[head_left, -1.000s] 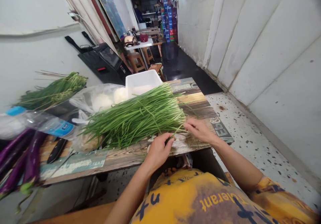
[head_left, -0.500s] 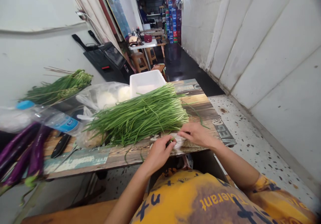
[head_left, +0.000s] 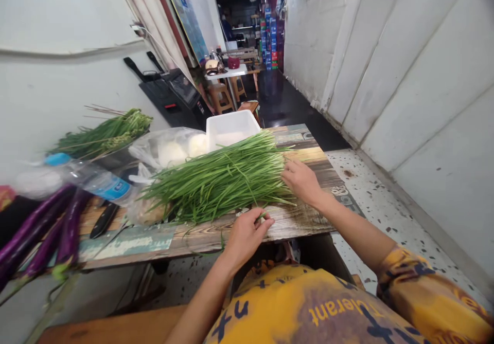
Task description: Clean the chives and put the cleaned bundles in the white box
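A big pile of garlic chives (head_left: 216,177) lies across the table, green leaves to the left and pale stem ends to the right. My left hand (head_left: 249,233) is at the table's front edge, thumb and fingers closed around a few green chives; a bit of green shows between them, and leaves hang below. My right hand (head_left: 301,180) reaches to the pale ends at the pile's right side. Its fingers are curled and pinched on the stem ends, the fingertips partly hidden.
Behind the pile stand a white plastic tub (head_left: 233,128) and a clear bag (head_left: 173,148) with pale round items. To the left are a water bottle (head_left: 92,179), a black-handled knife (head_left: 104,220), purple eggplants (head_left: 71,225) and more greens (head_left: 104,133). The patterned table (head_left: 301,223) ends at the right.
My right hand has moved away from my left hand, up and forward to the pile's stem ends. My left hand has stayed nearly in place. The view has shifted slightly.
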### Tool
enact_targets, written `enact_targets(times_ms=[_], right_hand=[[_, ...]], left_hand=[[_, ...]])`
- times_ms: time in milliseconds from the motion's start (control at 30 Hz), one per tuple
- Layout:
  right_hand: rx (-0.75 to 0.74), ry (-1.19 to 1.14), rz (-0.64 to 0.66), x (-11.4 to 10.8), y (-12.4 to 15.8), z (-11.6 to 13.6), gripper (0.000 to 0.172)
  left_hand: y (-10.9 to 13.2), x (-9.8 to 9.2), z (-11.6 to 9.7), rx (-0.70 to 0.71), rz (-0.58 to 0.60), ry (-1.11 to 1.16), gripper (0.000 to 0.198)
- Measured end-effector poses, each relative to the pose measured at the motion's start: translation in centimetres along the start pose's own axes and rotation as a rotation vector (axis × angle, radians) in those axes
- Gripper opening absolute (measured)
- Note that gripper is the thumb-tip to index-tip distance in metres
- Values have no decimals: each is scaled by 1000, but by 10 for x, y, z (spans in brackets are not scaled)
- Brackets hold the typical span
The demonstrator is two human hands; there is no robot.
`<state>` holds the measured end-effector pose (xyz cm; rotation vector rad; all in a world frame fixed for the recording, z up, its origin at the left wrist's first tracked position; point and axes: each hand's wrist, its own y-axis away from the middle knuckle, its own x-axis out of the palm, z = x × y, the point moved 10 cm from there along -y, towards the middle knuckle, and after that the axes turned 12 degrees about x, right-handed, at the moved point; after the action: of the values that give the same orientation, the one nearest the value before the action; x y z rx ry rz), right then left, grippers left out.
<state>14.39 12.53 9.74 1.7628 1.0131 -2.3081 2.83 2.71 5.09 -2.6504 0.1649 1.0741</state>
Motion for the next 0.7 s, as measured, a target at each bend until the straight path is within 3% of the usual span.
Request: enact_targets(times_ms=[133, 267, 467, 567, 700], right_hand=[[-9, -151, -95, -32, 21, -2, 23], [-8, -466, -77, -52, 42, -2, 18], [63, -711, 51, -46, 53, -3, 19], [158, -800, 89, -33, 54, -12, 16], [133, -823, 121, -19, 55, -8, 15]], left_hand=[[1, -23, -3, 47, -225, -32, 22], [-9, -36, -28, 230, -360, -173, 27], [-27, -22, -59, 443, -293, -314, 23], [-33, -12, -62, 492, -230, -288, 22], [-39, 4, -55, 499, -138, -239, 18]])
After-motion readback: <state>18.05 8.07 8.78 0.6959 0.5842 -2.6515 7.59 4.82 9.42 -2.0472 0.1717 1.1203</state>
